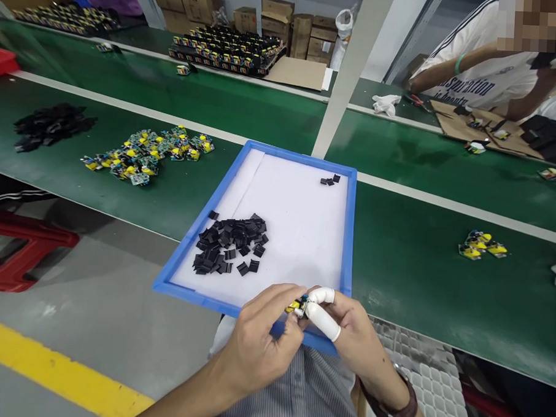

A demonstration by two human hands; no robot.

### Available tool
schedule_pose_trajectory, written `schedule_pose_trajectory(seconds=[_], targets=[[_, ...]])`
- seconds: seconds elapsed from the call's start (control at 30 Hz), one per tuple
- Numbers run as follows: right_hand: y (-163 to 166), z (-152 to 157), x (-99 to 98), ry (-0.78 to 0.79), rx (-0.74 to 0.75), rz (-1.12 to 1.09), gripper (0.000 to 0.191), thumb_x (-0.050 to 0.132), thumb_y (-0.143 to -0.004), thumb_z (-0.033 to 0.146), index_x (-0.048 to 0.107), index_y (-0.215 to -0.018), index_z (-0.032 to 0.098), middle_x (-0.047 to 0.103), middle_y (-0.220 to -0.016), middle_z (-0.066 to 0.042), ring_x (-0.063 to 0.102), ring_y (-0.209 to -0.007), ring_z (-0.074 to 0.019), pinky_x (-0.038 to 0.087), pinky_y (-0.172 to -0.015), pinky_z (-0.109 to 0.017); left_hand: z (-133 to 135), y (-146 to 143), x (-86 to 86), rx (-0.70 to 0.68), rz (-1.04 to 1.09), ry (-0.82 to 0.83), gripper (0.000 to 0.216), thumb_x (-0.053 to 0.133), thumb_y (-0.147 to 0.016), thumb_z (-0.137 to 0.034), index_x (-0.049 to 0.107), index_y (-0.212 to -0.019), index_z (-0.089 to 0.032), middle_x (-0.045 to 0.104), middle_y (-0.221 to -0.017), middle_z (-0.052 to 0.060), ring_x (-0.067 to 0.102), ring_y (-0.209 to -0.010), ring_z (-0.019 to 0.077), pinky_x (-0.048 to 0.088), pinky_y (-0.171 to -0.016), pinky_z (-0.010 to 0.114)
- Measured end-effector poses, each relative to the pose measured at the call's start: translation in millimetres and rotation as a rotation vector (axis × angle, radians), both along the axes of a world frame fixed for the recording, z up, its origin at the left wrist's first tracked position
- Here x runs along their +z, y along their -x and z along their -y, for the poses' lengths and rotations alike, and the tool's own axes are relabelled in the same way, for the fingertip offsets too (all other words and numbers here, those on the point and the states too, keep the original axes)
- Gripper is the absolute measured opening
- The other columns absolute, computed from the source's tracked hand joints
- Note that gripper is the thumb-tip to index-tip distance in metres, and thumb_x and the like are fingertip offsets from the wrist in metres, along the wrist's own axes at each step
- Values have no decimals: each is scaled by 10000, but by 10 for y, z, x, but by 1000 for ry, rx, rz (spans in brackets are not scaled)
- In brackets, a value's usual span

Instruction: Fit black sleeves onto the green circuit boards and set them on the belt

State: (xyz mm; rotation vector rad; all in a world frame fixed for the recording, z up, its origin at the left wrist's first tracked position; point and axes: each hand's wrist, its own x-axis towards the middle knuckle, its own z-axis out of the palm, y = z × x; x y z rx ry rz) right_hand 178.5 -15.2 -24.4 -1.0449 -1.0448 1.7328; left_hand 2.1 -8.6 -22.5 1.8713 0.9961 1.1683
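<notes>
Over the near edge of a blue-rimmed white tray (349, 236), my left hand (265, 337) and my right hand (346, 325) meet around one small circuit board (296, 306) with yellow and silvery parts. Fingers of both hands pinch it. White finger cots cover the right thumb and index finger. Part of the board is hidden by the fingers. Inside the tray lies a heap of small black plastic pieces (230, 240) on the left, and a few more black pieces (329, 180) rest near its far right corner.
A pile of yellow-and-green circuit boards (146, 153) and a black heap (54, 125) lie left on the green bench (417, 294). Several boards (481, 245) sit right. Behind stand stacked black trays of assemblies (225, 49) and an upright post (353, 70). A co-worker (478, 63) works opposite.
</notes>
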Motion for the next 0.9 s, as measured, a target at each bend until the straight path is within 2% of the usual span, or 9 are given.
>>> schedule_pose_trajectory(seconds=[0.13, 0.23, 0.4, 0.47, 0.53, 0.6, 0.73, 0.8, 0.9], targets=[[6, 2, 3, 19, -25, 34, 248, 808, -862, 418, 707, -913, 197, 739, -880, -36, 718, -799, -201, 607, -739, -300, 18, -20, 15, 44, 13, 10, 486, 522, -842, 24, 649, -1267, -175, 723, -1158, 94, 712, -1047, 196, 624, -908, 340], [-9, 18, -67, 26, -64, 56, 295, 828, -831, 456, 719, -915, 195, 749, -872, -50, 726, -792, -217, 619, -713, -312, 34, 5, 17, 24, 16, 25, 486, 539, -865, -2, 634, -1305, -185, 716, -1197, 107, 703, -1087, 219, 624, -930, 371], [-16, 72, -184, 14, -163, 28, 164, 763, -911, 374, 734, -940, 216, 745, -733, -27, 726, -687, -209, 636, -715, -353, 25, 111, -27, -33, -29, 50, 524, 595, -911, -26, 580, -1400, -214, 685, -1274, 110, 685, -1139, 212, 607, -970, 351], [17, 112, -182, -50, -205, 72, 129, 727, -942, 326, 748, -1035, 238, 761, -842, -40, 737, -751, -209, 638, -757, -359, 9, 131, -60, 18, -20, 9, 515, 635, -896, -22, 603, -1371, -218, 698, -1221, 96, 693, -1097, 200, 614, -933, 332], [67, 154, -161, -177, -230, 154, 241, 723, -940, 263, 729, -1181, 270, 744, -1048, -64, 731, -876, -216, 625, -819, -361, -5, 130, -92, 80, -1, -52, 501, 670, -865, -4, 630, -1322, -208, 709, -1133, 83, 703, -1019, 189, 622, -869, 315], [117, 186, -136, -326, -255, 256, 379, 734, -915, 190, 689, -1275, 300, 698, -1166, -71, 702, -967, -223, 598, -861, -358, -10, 117, -119, 111, 2, -116, 498, 683, -839, 22, 643, -1289, -189, 702, -1078, 81, 704, -971, 185, 623, -828, 310], [174, 180, -89, -505, -262, 432, 364, 678, -924, 98, 720, -1216, 311, 689, -1078, -55, 667, -925, -208, 553, -791, -318, -10, 95, -168, 126, -38, -228, 520, 676, -814, 64, 634, -1289, -143, 680, -1073, 104, 695, -987, 199, 620, -851, 329], [174, 151, -69, -502, -204, 424, 344, 655, -940, 94, 732, -1196, 311, 679, -1058, -55, 658, -900, -202, 538, -761, -313, -13, 94, -186, 134, -42, -245, 531, 678, -806, 74, 633, -1292, -135, 676, -1073, 104, 690, -986, 198, 617, -852, 329], [158, 112, -43, -461, -138, 350, 361, 661, -944, 106, 712, -1228, 321, 653, -1091, -58, 648, -944, -208, 532, -805, -326, -14, 104, -195, 142, -17, -205, 536, 688, -806, 66, 634, -1298, -141, 675, -1055, 92, 685, -956, 186, 614, -805, 310]])
